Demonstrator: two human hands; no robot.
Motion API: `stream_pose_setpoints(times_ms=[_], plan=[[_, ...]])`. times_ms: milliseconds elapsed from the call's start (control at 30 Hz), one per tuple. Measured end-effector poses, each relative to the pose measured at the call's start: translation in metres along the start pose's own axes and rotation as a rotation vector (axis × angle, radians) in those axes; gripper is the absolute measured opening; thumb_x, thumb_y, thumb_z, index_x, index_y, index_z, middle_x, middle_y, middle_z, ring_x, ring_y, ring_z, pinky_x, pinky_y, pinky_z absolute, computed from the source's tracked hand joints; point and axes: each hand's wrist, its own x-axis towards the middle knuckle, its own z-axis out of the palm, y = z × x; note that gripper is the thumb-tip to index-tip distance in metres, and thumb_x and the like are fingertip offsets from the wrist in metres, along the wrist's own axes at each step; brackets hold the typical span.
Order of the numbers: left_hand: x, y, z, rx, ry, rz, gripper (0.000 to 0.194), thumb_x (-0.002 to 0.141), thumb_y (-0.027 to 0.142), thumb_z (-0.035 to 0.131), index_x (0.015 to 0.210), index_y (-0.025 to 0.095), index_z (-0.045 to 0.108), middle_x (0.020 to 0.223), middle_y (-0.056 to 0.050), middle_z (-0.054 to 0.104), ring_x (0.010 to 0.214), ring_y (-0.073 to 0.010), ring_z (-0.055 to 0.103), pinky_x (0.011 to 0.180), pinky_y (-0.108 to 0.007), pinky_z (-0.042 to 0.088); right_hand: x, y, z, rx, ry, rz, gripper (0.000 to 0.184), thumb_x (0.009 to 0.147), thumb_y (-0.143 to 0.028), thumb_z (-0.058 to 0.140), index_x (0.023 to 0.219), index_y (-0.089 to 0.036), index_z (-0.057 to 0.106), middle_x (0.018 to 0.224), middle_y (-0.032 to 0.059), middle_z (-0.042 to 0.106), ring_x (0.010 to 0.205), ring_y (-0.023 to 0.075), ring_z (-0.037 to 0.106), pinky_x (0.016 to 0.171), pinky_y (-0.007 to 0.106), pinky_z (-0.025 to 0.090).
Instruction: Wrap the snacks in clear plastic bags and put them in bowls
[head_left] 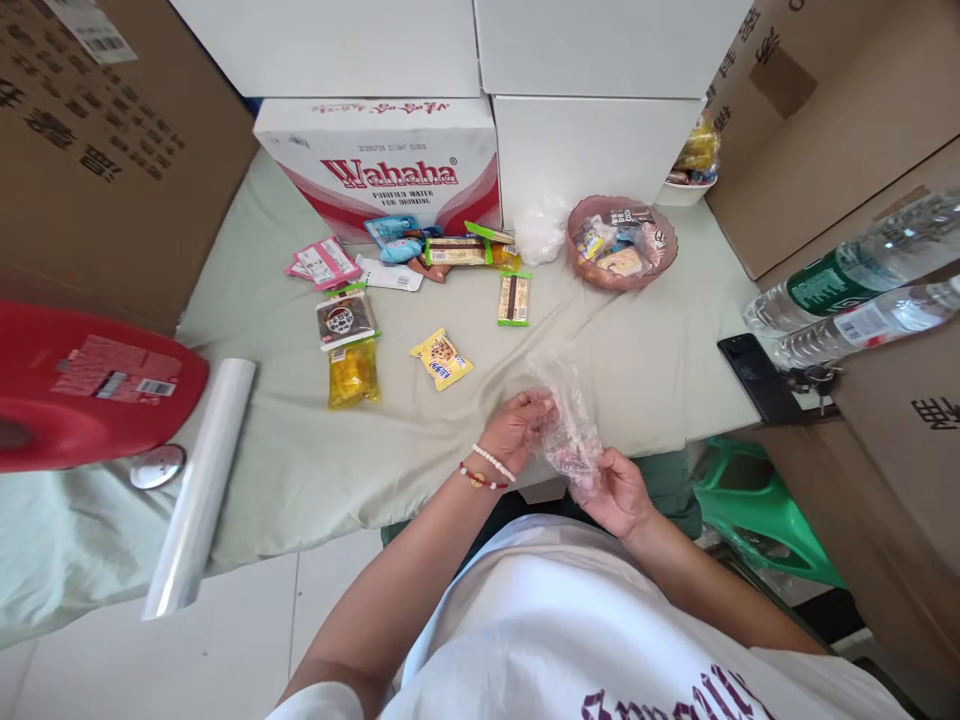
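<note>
A clear plastic bag is stretched between my two hands at the table's front edge. My left hand, with two bracelets at the wrist, pinches the bag's left side. Lower down on the right, my right hand grips the other end. Whether anything lies inside the crumpled plastic I cannot make out. Nearest beyond my hands are a yellow snack packet and a green-edged wafer packet. A dark-labelled packet and a yellow-wrapped snack lie further left.
Several snack packets lie before the Wahaha carton. A pink bowl holds more snacks, beside crumpled clear plastic. Right are a phone, keys and water bottles; left, a plastic roll and red container.
</note>
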Motion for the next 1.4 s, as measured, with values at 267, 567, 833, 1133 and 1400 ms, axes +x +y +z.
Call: stream_pose_setpoints(times_ms=[267,567,833,1133,1400], plan=[[-0.001,0.006,-0.015,0.047,0.264,0.307,0.034,0.083,0.04,0.076,0.091,0.024,0.047,0.073,0.007,0.063,0.051,-0.0069,0.053,0.043,-0.019,0.033,-0.017,-0.033,-0.04,-0.52,-0.119,0.096,0.035,0.082,-0.057,0.075,0.082,-0.022,0.067,0.09,0.0073,0.075,0.071,0.0185,0.066,0.065,0.032,0.051],[-0.026,-0.016,0.0,0.554,0.323,0.686,0.036,0.098,0.061,0.053,0.094,0.025,0.048,0.069,0.007,0.054,0.044,-0.0081,0.044,0.043,-0.025,0.035,0.025,-0.063,0.038,-0.782,0.0,-0.462,0.033,0.079,-0.055,0.077,0.093,-0.026,0.07,0.094,0.0023,0.068,0.086,0.0204,0.062,0.069,0.03,0.049],[-0.035,-0.002,-0.044,0.545,0.519,0.736,0.042,0.098,0.065,0.051,0.084,0.026,0.046,0.056,0.009,0.046,0.044,-0.0095,0.041,0.044,-0.024,0.032,0.062,-0.043,0.047,-0.324,-0.037,-0.246,0.041,0.069,-0.057,0.086,0.082,-0.023,0.067,0.089,0.0006,0.068,0.085,0.0164,0.062,0.077,0.031,0.055],[-0.038,0.001,-0.049,0.345,0.289,0.506,0.042,0.093,0.067,0.057,0.092,0.026,0.052,0.058,0.008,0.053,0.039,-0.0091,0.035,0.038,-0.024,0.024,0.062,-0.044,0.048,-0.293,0.034,-0.258,0.044,0.07,-0.059,0.085,0.083,-0.023,0.064,0.084,0.0006,0.065,0.076,0.015,0.06,0.069,0.029,0.054],[-0.06,-0.007,-0.042,0.929,0.49,0.953,0.023,0.098,0.041,0.059,0.113,0.024,0.061,0.085,-0.001,0.065,0.064,-0.0123,0.056,0.066,-0.027,0.046,0.034,-0.04,0.086,-0.579,-0.087,-0.396,0.038,0.087,-0.063,0.068,0.089,-0.025,0.063,0.076,-0.0013,0.059,0.065,0.0151,0.05,0.056,0.028,0.041]])
